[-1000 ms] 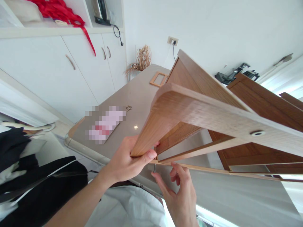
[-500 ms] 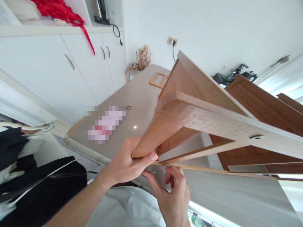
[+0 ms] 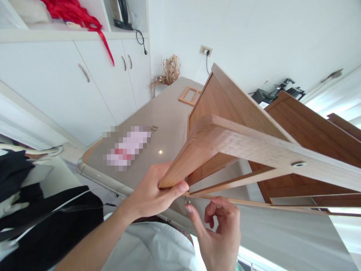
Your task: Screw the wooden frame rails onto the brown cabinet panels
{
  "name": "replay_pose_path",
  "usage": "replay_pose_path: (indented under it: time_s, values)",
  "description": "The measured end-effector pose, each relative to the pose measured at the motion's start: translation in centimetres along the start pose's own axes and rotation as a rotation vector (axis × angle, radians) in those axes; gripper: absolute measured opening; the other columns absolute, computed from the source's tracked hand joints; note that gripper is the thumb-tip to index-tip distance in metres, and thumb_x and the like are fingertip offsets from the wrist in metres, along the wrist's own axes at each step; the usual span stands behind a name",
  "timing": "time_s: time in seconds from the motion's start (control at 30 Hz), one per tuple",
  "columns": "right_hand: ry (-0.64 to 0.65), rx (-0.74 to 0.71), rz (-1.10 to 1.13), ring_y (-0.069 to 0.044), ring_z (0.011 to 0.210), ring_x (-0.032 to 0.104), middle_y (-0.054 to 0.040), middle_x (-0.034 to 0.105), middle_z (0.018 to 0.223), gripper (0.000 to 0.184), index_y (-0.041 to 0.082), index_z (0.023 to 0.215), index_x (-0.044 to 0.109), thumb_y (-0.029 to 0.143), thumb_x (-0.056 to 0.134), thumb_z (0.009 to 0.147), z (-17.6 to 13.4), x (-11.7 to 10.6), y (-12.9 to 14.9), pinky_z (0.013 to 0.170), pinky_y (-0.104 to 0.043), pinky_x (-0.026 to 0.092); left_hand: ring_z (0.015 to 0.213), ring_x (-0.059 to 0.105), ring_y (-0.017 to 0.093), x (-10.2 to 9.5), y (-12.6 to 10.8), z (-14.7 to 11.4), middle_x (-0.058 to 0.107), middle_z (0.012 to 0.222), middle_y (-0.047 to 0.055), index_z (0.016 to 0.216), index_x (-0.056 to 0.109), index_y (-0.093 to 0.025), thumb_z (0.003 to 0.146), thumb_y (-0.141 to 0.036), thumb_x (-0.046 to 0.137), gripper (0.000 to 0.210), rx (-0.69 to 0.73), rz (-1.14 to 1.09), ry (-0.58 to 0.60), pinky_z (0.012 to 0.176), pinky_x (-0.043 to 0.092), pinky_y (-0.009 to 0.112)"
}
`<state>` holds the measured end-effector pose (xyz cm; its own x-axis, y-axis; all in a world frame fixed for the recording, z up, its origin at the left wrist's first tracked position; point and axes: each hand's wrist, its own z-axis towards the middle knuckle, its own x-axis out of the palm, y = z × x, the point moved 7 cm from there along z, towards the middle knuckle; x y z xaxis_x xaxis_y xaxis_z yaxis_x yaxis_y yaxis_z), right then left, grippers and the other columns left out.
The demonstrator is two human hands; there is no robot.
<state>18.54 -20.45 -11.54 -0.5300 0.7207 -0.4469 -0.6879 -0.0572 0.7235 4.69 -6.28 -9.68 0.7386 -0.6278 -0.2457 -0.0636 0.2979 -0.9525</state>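
A partly assembled wooden furniture frame (image 3: 197, 150) stands tilted on the table, its near leg pointing toward me. My left hand (image 3: 153, 192) is closed around the lower end of this leg, thumb on the near side. Just below the joint, a small metal piece (image 3: 187, 202) sticks out at the frame's lower edge; it looks like the end of a hex key, mostly hidden. Beside it is my right hand (image 3: 218, 229), with the thumb tip near the metal and the other fingers curled but apart from the thumb. Nothing shows between them.
On the grey table (image 3: 169, 113) lie several screws (image 3: 153, 129), a blurred pink item (image 3: 129, 146) and a small wooden frame (image 3: 189, 95). Dried plants (image 3: 170, 71) stand at the far end. Larger brown wooden panels (image 3: 310, 146) are at right; white cabinets (image 3: 104, 75) line the left.
My right hand has moved right and slightly away from the joint, and its thumb has come off the bent metal piece. My left hand keeps its hold on the leg.
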Motion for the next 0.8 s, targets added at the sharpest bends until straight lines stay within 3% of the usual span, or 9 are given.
replay_pose_path:
  time_s: [0.37,0.6,0.8]
  values:
    - [0.011,0.070,-0.045,-0.007,0.051,0.050,0.0090,0.053,0.072,0.057,0.022,0.122,0.054,0.042,0.088,0.082,-0.1,-2.3,-2.7,0.048,-0.019,0.046,0.056,0.042,0.010,-0.2,0.3,0.0,0.049,0.065,-0.003,0.107,0.074,-0.011,0.096,-0.068,0.060,0.060,-0.073,-0.039,-0.033,0.056,0.040,0.023]
    - [0.025,-0.062,-0.293,-0.007,0.051,0.048,0.0090,0.050,0.070,0.049,0.023,0.120,0.057,0.054,0.079,0.089,0.1,-2.1,-1.6,0.051,-0.019,0.046,0.054,0.042,0.010,-0.2,0.4,0.0,0.047,0.063,-0.004,0.108,0.075,-0.011,0.094,-0.073,0.060,0.066,-0.078,-0.022,-0.056,0.053,0.038,0.023]
    - [0.101,-0.103,-0.348,-0.008,0.052,0.048,0.0077,0.051,0.071,0.044,0.023,0.122,0.057,0.054,0.072,0.095,-0.3,-1.1,-1.5,0.051,-0.020,0.045,0.052,0.040,0.010,-0.4,0.4,0.0,0.046,0.061,-0.004,0.108,0.076,-0.010,0.094,-0.075,0.058,0.068,-0.072,-0.026,-0.073,0.049,0.033,0.023]
